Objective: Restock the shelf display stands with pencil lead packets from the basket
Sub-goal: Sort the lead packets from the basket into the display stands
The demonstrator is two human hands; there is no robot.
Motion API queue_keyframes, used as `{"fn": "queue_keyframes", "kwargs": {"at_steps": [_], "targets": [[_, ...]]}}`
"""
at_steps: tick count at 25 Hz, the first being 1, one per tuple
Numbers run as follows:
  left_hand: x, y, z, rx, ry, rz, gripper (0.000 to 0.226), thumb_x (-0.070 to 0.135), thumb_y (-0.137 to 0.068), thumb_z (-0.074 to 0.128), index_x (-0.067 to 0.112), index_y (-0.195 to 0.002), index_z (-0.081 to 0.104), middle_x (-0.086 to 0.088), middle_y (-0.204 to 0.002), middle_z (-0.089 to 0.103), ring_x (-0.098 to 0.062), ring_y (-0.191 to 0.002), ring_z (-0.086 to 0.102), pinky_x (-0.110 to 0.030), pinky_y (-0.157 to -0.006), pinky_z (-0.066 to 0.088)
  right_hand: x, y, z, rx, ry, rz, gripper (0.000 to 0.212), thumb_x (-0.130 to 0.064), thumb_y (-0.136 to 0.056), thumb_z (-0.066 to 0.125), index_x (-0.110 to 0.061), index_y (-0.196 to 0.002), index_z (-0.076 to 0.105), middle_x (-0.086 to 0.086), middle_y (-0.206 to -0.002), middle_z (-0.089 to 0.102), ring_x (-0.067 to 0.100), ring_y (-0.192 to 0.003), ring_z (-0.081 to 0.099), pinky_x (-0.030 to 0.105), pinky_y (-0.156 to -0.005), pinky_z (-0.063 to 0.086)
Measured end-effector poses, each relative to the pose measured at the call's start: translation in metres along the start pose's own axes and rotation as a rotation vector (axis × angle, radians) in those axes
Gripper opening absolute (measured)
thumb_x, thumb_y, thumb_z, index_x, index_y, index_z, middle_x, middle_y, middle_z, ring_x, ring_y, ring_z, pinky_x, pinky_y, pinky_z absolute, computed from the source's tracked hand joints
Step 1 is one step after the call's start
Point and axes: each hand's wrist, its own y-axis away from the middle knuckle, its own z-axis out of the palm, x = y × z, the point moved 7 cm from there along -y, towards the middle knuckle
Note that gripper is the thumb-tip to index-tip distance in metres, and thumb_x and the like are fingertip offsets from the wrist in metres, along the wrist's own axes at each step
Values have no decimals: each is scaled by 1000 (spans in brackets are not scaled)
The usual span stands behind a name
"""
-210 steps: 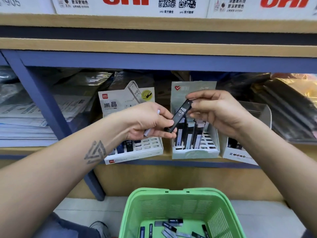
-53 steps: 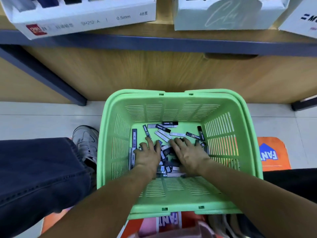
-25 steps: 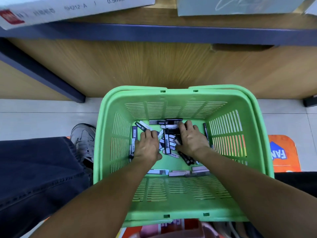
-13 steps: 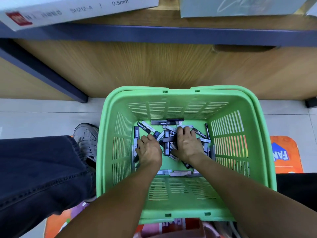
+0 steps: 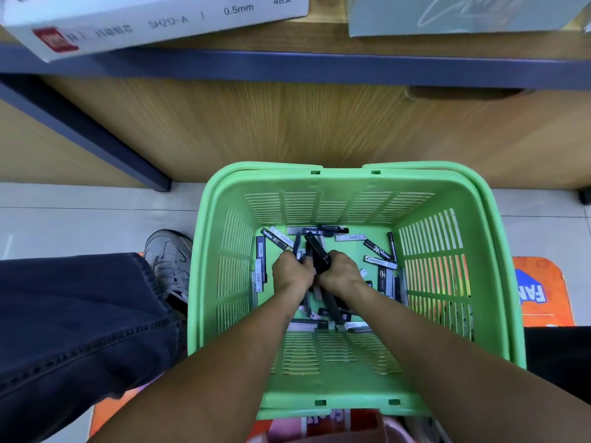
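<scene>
Pencil lead packets (image 5: 377, 251) lie loose all over the bottom of the green basket (image 5: 348, 183), scattered around and beneath both my hands, so a good deal of restocking looks left to do. My left hand (image 5: 292, 271) and right hand (image 5: 340, 273) are pressed together down in the basket, both curled round a small bunch of dark packets (image 5: 316, 254) that stands up between them; how many I hold I cannot tell. Far above my hands, on the shelf (image 5: 319, 62), only the front edges of two display stands show: a white one (image 5: 166, 20) up to the left, a pale green one (image 5: 447, 17) up to the right. Their slots are out of sight, so I cannot judge how full they are. This bunch is not yet lifted out.
</scene>
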Motion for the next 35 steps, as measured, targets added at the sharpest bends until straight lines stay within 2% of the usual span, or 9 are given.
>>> {"fn": "queue_keyframes", "kwargs": {"at_steps": [5,10,13,16,19,25,30,32,35], "targets": [[0,2,14,-59,29,-25,60,58,-92,58,0,-108,56,-14,-115,55,-29,-91,58,-31,-63,42,-1,5,0,-65,-210,-23,12,-6,-88,60,-8,-99,64,13,-85,69,29,-78,66,33,-61,51],[-5,2,18,-63,105,-152,67,67,-78,71,6,-101,54,-12,-121,57,-29,-99,62,-34,-75,56,7,12,10,-281,-529,-1,44,15,-80,62,-2,-120,61,13,-88,73,25,-82,71,30,-65,57],[-5,6,14,-37,180,-192,71,60,-79,74,5,-121,55,-11,-124,59,-30,-109,61,-32,-78,50,6,12,16,-387,-592,-63,42,19,-80,64,0,-118,62,14,-100,75,28,-102,71,33,-88,58],[-10,6,8,22,406,-239,48,42,-78,79,6,-102,58,-3,-92,67,-22,-81,64,-30,-69,51,-4,20,13,-447,-617,-156,37,22,-80,65,1,-109,66,11,-96,74,26,-99,71,32,-89,57],[-5,7,-1,29,580,-238,26,20,-74,75,11,-93,60,-8,-84,72,-23,-74,69,-34,-68,59,-16,27,3,-374,-572,-245,42,22,-73,73,1,-110,70,9,-94,72,22,-89,70,32,-84,59],[-5,3,-20,-10,746,-251,39,4,-73,75,-3,-109,60,-12,-83,66,-26,-72,67,-41,-75,61,-9,29,-31,-213,-386,-244,53,21,-71,75,-8,-112,61,6,-105,62,17,-83,63,32,-73,56],[5,21,-17,-192,865,-246,38,-5,-75,70,-1,-110,55,-19,-91,66,-29,-72,66,-43,-70,60,0,22,-39,-69,-205,-165,52,15,-83,54,-14,-125,63,3,-123,65,18,-115,60,24,-93,52],[11,26,-15,-206,895,-233,51,-3,-70,73,-1,-116,52,-21,-99,68,-34,-85,69,-51,-82,59,-2,27,-31,-122,-219,-129,53,11,-81,56,-14,-128,61,6,-122,66,21,-108,63,29,-85,55],[15,28,-10,-203,973,-228,73,-2,-64,75,6,-130,45,-21,-105,68,-38,-100,69,-60,-90,54,-4,39,-17,-275,-193,-94,34,11,-78,58,-5,-107,63,12,-89,64,23,-72,62,33,-59,50]]}}
